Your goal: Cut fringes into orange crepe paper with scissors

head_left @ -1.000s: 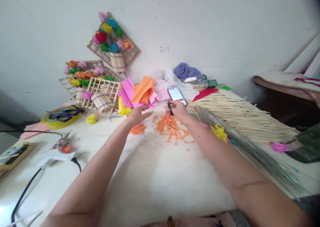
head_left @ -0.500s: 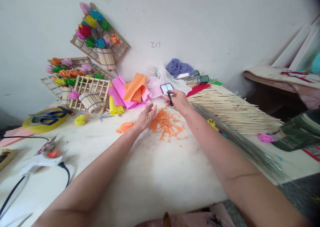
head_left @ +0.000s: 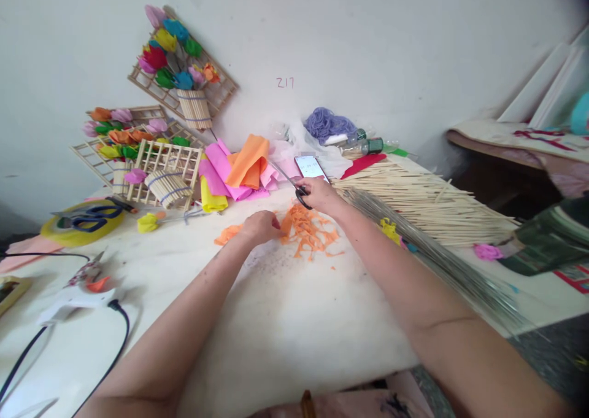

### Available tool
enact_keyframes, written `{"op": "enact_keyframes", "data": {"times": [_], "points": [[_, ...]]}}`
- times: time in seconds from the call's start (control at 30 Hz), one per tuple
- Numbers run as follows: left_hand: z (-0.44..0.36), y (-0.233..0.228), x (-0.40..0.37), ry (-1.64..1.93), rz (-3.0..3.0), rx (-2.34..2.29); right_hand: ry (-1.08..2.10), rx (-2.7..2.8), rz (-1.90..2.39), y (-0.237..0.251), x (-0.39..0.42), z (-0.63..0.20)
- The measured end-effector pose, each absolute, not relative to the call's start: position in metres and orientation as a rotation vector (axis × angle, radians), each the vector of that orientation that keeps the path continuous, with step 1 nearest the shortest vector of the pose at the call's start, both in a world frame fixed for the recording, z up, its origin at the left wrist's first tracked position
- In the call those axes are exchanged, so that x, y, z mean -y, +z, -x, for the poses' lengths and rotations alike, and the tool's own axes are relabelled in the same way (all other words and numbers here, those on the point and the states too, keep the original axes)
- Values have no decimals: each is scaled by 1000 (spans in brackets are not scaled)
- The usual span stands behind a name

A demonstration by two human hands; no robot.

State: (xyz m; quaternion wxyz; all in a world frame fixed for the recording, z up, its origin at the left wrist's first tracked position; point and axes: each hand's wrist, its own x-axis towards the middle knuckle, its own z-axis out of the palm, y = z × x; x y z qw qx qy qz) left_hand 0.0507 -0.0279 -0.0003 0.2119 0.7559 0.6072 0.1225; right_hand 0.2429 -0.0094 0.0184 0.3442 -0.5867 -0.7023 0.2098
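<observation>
Dropped onto orange paper scraps [head_left: 307,232], left hand [head_left: 260,226] pinching — flimsy, tear-prone; right hand [head_left: 318,194] at 1 o'clock gripping scissors [head_left: 291,183].

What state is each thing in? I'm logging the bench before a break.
left hand: closed, on orange paper scraps
right hand: gripping scissors
phone: screen lit
glue gun: lying down, cord attached
blue scissors: lying on yellow tape roll

Bare counter [head_left: 294,320] lies open between both forearms, up to the orange scraps [head_left: 308,234]. Leftward, the glue gun [head_left: 78,292] and its cable block passage; rightward, wire rods [head_left: 442,264] and bamboo sticks [head_left: 427,206] crowd the edge
</observation>
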Motion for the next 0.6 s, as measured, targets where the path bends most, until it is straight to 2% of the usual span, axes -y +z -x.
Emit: {"op": "enact_keyframes", "data": {"times": [0.17,0.4,0.6], "points": [[-41,-1,23,471,-1907,-1579,336,2081,1711,19,21,-236],[-25,19,10,630,-1817,-1493,242,2295,1749,8,21,-233],[-23,31,2,768,-1713,-1427,226,2146,1835,12,17,-240]]}}
